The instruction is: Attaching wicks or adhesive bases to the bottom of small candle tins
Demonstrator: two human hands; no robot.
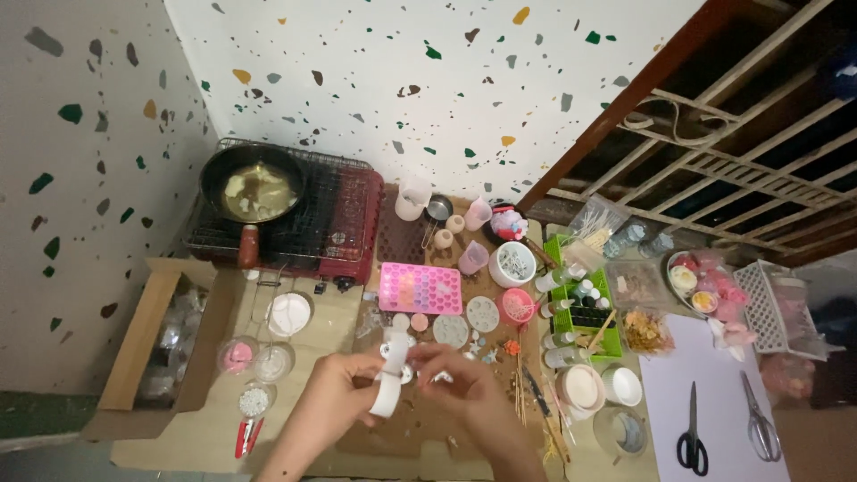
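Both hands grip a white mold above the near edge of the cardboard mat.

Your left hand (pixel 335 393) and right hand (pixel 460 386) pinch the white mold (pixel 391 375) between fingertips, holding it upright. Behind it, a pink heart tray (pixel 420 287) lies mid-mat. A frying pan (pixel 250 186) sits on the red stove (pixel 344 230) at the far left corner. Black scissors (pixel 691 437) lie on white paper (pixel 714 379) at the right.
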